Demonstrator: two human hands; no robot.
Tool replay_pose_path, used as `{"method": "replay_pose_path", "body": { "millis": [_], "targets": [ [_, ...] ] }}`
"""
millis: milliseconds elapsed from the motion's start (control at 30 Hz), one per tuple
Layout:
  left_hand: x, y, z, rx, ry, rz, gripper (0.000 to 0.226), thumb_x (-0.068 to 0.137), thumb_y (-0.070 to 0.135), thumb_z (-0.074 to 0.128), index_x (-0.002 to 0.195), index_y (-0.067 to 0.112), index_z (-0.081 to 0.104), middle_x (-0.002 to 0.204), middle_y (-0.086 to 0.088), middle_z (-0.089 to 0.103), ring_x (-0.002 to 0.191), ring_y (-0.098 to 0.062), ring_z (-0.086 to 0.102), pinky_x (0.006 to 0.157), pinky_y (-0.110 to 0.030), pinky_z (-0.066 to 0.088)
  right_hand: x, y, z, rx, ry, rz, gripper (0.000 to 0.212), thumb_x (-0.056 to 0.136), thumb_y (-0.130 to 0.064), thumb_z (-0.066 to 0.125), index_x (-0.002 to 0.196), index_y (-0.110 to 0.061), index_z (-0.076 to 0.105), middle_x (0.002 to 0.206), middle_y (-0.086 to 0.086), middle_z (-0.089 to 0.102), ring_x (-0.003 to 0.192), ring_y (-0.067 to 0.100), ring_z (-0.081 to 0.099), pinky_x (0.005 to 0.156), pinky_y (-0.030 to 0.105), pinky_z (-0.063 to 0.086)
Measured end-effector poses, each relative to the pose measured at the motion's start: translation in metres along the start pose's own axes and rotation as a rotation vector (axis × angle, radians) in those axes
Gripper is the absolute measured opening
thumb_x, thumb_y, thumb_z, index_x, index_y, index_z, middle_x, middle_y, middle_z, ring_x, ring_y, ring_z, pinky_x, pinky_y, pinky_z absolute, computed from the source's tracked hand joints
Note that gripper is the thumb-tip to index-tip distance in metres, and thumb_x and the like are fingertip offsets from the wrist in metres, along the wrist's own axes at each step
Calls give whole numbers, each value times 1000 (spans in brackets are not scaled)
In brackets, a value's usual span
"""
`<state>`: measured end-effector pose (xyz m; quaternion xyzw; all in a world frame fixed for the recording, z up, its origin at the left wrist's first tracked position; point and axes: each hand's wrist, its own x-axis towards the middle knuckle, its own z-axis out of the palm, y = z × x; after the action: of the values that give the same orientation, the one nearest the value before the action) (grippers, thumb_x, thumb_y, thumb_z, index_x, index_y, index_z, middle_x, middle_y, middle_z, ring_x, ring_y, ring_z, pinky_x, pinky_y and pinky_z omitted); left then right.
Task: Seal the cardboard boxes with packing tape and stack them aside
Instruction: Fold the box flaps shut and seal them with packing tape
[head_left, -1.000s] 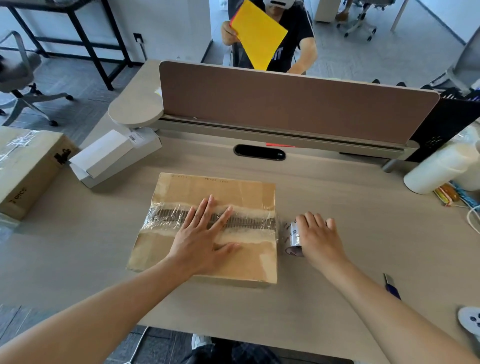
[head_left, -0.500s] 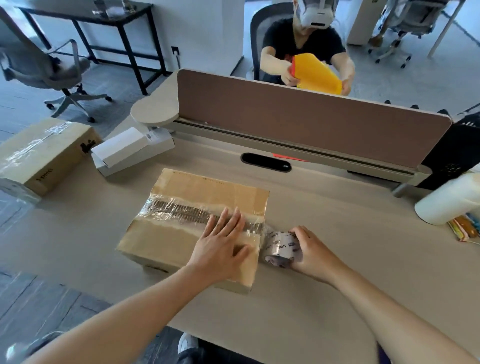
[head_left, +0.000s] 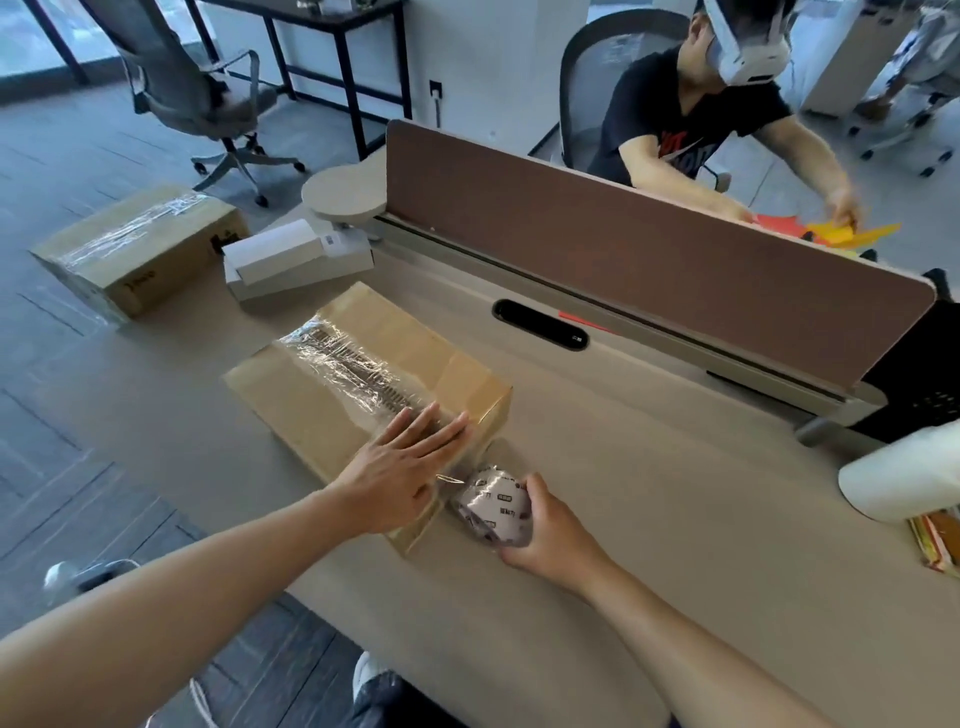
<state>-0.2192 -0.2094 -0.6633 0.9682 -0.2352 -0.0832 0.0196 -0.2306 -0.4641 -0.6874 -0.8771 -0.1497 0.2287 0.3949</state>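
Note:
A brown cardboard box (head_left: 332, 410) lies on the desk with a strip of clear tape (head_left: 348, 366) running along its top seam. My left hand (head_left: 402, 467) lies flat with straight fingers on the box's near right end, pressing the tape down. Just right of the box, my right hand (head_left: 545, 530) grips the roll of clear packing tape (head_left: 493, 506) low beside the box's end wall. A short stretch of tape runs from the roll up to the box edge.
A taped cardboard box (head_left: 137, 249) stands at the far left of the desk, a white box (head_left: 291, 260) beside it. A brown divider panel (head_left: 623, 249) closes off the back, with a person seated behind it. A white roll (head_left: 904, 478) lies at the right edge.
My left hand slid along the tape to the box's right end. My right hand brought the roll down past the box's end. The view swung, so the box looks turned.

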Motion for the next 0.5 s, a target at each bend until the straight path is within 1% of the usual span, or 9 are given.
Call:
{"method": "replay_pose_path", "body": {
  "millis": [67, 133, 200, 267, 300, 333, 400, 433, 500],
  "targets": [
    [0, 6, 5, -13, 2, -27, 77, 86, 30, 21, 156, 37, -12, 162, 20, -13, 151, -28, -17, 121, -43, -12, -1, 5, 9, 13, 26, -9, 54, 70, -30, 79, 102, -29, 36, 97, -16, 55, 85, -7, 55, 68, 8, 40],
    [2, 12, 6, -19, 15, -49, 78, 81, 32, 15, 156, 39, -3, 161, 24, -10, 151, -30, -12, 121, -46, -10, 1, 8, 14, -12, 68, -41, 52, 69, -34, 78, 100, -31, 37, 92, -16, 53, 81, -7, 53, 68, 11, 40],
    [2, 11, 7, -19, 28, -57, 77, 81, 34, 16, 155, 42, -3, 159, 28, -9, 152, -28, -9, 121, -47, -10, 5, 9, 15, -61, 93, -69, 52, 67, -39, 76, 102, -33, 39, 93, -13, 53, 81, -1, 53, 70, 17, 45],
    [1, 10, 8, -11, 35, -55, 76, 82, 33, 17, 154, 44, -7, 158, 29, -12, 152, -26, -8, 120, -46, -11, 9, 10, 14, -116, 110, -87, 56, 65, -42, 73, 110, -31, 43, 98, -11, 55, 84, 5, 54, 73, 22, 48],
    [1, 10, 8, -13, 42, -53, 76, 83, 33, 18, 154, 44, -5, 159, 29, -10, 152, -26, -7, 121, -47, -8, 9, 13, 13, -141, 108, -81, 59, 64, -44, 72, 115, -30, 45, 101, -11, 57, 86, 8, 56, 74, 24, 49],
    [2, 10, 8, -18, 47, -50, 76, 83, 33, 19, 156, 43, 0, 160, 28, -5, 152, -27, -4, 122, -48, -4, 9, 16, 11, -160, 98, -61, 62, 64, -45, 72, 119, -30, 46, 103, -10, 59, 89, 10, 58, 76, 25, 50],
    [1, 10, 8, -21, 46, -49, 77, 82, 30, 21, 157, 41, 6, 161, 25, 1, 152, -28, 1, 122, -51, 3, 6, 27, 10, -188, 60, 10, 69, 64, -48, 71, 128, -31, 49, 111, -10, 63, 99, 12, 62, 79, 22, 49],
    [1, 10, 8, -17, 47, -51, 78, 81, 29, 22, 156, 41, 6, 161, 25, 2, 153, -28, 2, 123, -52, 4, 2, 32, 10, -193, 44, 44, 73, 64, -50, 71, 131, -31, 49, 114, -10, 64, 102, 11, 62, 80, 20, 47],
    [1, 10, 9, -9, 59, -53, 79, 81, 28, 23, 156, 43, 3, 161, 25, 2, 153, -28, 3, 123, -53, 6, -3, 41, 13, -182, 41, 91, 76, 65, -52, 73, 132, -28, 47, 114, -8, 63, 102, 11, 60, 79, 20, 44]
  ]
}}
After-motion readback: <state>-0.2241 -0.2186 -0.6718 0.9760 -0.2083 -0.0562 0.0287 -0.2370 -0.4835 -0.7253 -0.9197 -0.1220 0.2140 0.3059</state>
